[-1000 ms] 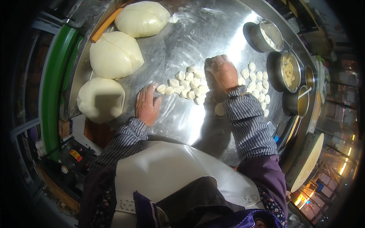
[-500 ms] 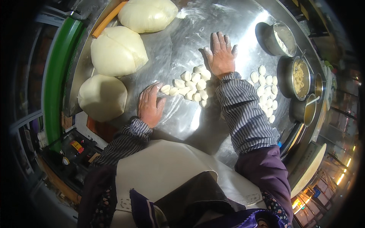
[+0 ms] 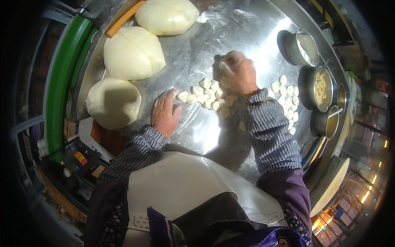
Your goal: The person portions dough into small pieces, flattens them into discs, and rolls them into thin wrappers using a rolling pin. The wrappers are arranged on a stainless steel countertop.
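Note:
Several small white dough pieces [image 3: 210, 94] lie in a loose cluster on a floured metal tabletop [image 3: 187, 61]. At the cluster's left end my left hand [image 3: 166, 113] rests with its fingers stretched out, fingertips close by the end piece. My right hand [image 3: 240, 73] is over the cluster's upper right side, fingers curled in and slightly blurred. Whatever it may hold is hidden. Farther right, beside my right sleeve, flattened dough rounds [image 3: 289, 99] are spread in a second group.
Three large dough masses [image 3: 133, 52] sit along the left edge, near an orange-brown stick [image 3: 125, 18]. On the right edge stand a metal pot with white powder [image 3: 306, 48], a bowl of yellowish filling [image 3: 322, 89] and a pot with a handle [image 3: 331, 123].
My right hand was spread flat above the cluster; its fingers have now curled in and it has come down slightly. My left hand stays by the end piece. The view has shifted slightly.

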### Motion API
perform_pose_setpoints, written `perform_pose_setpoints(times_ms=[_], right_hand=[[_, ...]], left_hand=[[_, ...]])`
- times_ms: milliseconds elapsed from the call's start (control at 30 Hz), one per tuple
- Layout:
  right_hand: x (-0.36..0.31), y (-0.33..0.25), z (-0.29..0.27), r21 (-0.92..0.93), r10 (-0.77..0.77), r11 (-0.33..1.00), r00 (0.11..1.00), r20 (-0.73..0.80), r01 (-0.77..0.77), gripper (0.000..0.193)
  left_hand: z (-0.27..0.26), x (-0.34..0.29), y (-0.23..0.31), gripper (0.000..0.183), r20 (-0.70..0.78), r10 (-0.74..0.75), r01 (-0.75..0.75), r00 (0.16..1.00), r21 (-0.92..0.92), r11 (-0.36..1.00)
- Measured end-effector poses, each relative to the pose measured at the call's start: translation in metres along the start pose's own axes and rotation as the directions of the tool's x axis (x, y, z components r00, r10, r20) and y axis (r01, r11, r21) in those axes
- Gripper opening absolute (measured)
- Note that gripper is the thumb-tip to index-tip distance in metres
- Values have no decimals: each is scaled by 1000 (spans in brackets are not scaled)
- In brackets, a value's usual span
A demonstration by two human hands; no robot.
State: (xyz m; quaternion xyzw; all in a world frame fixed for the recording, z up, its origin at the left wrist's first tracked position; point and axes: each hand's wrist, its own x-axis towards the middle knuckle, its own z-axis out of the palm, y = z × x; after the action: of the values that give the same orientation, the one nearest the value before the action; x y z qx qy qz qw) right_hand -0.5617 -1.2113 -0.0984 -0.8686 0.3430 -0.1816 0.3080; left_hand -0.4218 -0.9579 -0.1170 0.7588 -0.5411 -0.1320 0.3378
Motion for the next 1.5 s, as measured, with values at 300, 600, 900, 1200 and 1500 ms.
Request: perform_pose_setpoints(times_ms=[300,600,900,1200,1500], right_hand=[[43,-6,1,-94,151,983,987,-48,-155,37],[52,-7,58,-543,-97,830,992,77,124,66],[-32,61,-38,-173,-321,907,897,305,384,30],[-152,13,-54,-503,-63,818,912,405,280,66],[-50,14,-9,-152,-444,874,886,132,461,40]], left_hand=[[-2,1,3,52,13,-21,21,1000,6,1000],[-4,2,6,52,28,-31,31,999,14,999],[0,1,3,53,0,-10,10,1000,24,1000],[2,-1,1,51,-2,-13,13,1000,36,999],[3,-1,4,51,-10,-23,24,1000,103,994]])
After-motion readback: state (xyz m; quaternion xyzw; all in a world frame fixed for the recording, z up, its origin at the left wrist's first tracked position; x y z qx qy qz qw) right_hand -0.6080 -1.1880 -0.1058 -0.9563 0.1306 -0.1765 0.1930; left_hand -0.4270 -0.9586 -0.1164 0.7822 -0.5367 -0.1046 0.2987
